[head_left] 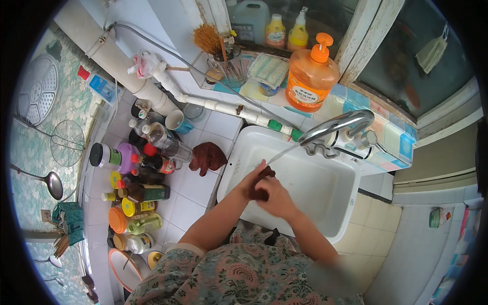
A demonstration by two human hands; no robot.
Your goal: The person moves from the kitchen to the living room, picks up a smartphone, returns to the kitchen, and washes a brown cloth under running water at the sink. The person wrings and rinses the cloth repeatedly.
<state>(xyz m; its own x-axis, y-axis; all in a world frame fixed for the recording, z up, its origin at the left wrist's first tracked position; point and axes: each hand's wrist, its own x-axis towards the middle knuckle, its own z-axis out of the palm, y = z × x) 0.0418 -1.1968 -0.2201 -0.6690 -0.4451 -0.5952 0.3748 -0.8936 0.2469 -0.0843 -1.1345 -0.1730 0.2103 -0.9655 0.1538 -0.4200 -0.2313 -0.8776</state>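
Observation:
Over the near left part of the white sink (317,203), my left hand (250,182) and my right hand (278,197) are together on a dark reddish-brown soft piece (265,174). My left hand lies under and along it, fingers stretched toward the tap. My right hand's fingers bend over its near side and hide part of it. A thin stream of water from the chrome tap (338,124) runs down to my left fingertips. On the tiled counter left of the sink lies a bigger reddish-brown, limp, lobed lump (207,157). Its kind is unclear.
Several bottles and jars (147,193) crowd the counter's left side, beside a blue and white mug (178,122). An orange pump bottle (311,76) stands on the ledge behind the sink, near a folded cloth (268,70). A white pipe (218,105) runs along the back.

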